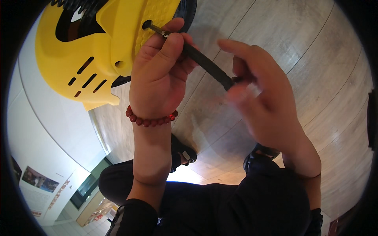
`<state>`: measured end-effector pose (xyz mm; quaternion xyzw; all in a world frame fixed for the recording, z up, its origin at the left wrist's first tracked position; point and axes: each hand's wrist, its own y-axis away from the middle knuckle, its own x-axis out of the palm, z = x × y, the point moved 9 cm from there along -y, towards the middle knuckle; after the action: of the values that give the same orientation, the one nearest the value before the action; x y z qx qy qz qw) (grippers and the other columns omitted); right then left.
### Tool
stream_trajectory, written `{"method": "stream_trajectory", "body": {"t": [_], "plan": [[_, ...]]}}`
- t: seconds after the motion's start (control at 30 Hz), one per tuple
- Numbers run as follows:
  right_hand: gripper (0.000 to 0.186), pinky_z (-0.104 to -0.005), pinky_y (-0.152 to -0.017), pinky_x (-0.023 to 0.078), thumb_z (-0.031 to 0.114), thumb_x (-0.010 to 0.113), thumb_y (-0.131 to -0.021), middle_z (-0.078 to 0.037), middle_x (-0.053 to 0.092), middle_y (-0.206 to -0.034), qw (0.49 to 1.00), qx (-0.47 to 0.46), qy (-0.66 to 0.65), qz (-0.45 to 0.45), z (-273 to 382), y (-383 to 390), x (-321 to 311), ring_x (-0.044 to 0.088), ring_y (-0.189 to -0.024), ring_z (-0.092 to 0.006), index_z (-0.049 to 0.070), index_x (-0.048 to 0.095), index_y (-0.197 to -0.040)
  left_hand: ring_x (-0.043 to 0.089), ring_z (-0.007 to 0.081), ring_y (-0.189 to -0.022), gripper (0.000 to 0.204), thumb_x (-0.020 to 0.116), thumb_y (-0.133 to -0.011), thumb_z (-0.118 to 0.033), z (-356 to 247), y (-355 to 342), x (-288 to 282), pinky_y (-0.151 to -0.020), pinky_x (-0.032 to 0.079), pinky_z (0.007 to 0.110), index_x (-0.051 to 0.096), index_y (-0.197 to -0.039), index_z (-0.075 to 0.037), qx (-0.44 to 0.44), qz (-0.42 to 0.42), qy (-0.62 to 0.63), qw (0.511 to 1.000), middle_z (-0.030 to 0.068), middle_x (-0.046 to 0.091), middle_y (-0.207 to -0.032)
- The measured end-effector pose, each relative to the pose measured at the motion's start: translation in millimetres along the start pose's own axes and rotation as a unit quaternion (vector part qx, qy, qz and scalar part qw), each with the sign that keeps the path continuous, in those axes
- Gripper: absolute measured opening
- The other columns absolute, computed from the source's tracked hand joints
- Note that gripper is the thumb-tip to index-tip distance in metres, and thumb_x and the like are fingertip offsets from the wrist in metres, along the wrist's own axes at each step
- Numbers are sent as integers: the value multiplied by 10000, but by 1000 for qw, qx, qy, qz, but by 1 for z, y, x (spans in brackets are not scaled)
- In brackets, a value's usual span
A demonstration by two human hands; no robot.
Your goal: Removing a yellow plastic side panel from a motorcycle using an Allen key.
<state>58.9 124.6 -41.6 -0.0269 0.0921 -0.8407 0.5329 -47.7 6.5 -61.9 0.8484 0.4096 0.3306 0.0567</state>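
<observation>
A screwdriver (208, 67) with a long dark handle and a thin metal shank slants across the view. Its tip reaches a round dark hole in a yellow plastic body (118, 43). My left hand (159, 74), with a red bead bracelet at the wrist, is closed around the front of the handle, thumb on top. At the handle's rear end is my right hand (267, 94), its index finger stretched out and its other fingers curled about the end. Motion smears the right thumb. The part of the tip inside the hole is hidden.
Behind the yellow body shows a black tyre (189, 15), with a black coil spring (71, 4) at the upper left. Wood-look floor (315, 70) lies beneath. My bent legs (220, 204) and dark shoes are below. A white wall (47, 133) stands on the left.
</observation>
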Motion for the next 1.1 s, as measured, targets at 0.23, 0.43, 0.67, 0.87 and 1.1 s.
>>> {"method": "stream_trajectory", "body": {"t": [0.23,0.43,0.67,0.87,1.1], "plan": [[295,-225,-500,392,230,506,-913,-3,538,-664,792,438,-394,162,-31,33,42,505,-533,-93,-17,580,-1055,609,173,-864,293,511,-921,-104,-1,1,3,-802,496,304,481,-1187,14,-1,-17,-19,1000,80,620,-977],[298,-249,-506,407,205,541,-895,-26,539,-661,972,-97,194,93,25,1,13,508,-536,-105,-29,569,-1078,612,175,-870,308,513,-912,-81,5,0,0,-800,504,309,468,-1200,19,-22,-12,-23,999,84,617,-992],[295,-250,-464,408,225,538,-906,-29,531,-633,784,445,-415,122,-29,25,35,518,-520,-115,-27,571,-1055,610,169,-860,320,526,-904,-76,2,-1,0,-782,505,300,466,-1206,10,1,-6,-23,1000,80,615,-995],[314,-248,-458,399,280,593,-879,2,496,-592,978,102,76,164,-13,6,21,498,-496,-98,-12,597,-994,564,182,-967,370,506,-920,-108,8,1,-2,-853,469,297,443,-1263,13,-27,6,-30,999,83,587,-1054],[326,-263,-474,414,300,490,-938,-22,526,-627,955,228,-187,26,-44,10,3,511,-517,-99,9,611,-1020,553,181,-968,358,502,-920,-96,5,3,-5,-869,455,302,461,-1261,6,-10,42,3,999,85,579,-1069]]}}
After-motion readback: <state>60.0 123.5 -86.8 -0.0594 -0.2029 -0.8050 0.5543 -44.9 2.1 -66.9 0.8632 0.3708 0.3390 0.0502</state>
